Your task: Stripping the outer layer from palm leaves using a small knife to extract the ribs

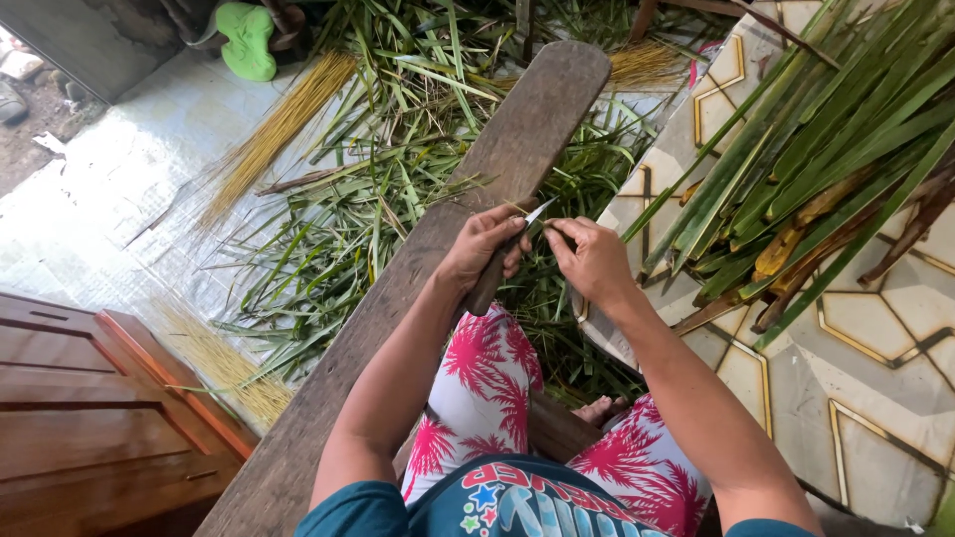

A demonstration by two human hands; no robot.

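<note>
My left hand [485,244] grips a knife [502,261] by its dark wooden handle, with the short blade pointing up and right. My right hand [592,261] pinches a thin green leaf strip [549,227] right at the blade tip. Both hands hover just above a long wooden plank [517,129] that slopes from near me up to the far middle. My knees in pink patterned trousers sit below the hands.
Cut green leaf scraps [378,199] litter the floor left of the plank. Bundles of yellow leaf ribs [274,129] lie at the upper left. Long green fronds [836,149] are stacked on the patterned tile floor [875,328] at right. A wooden door panel [90,418] lies at lower left.
</note>
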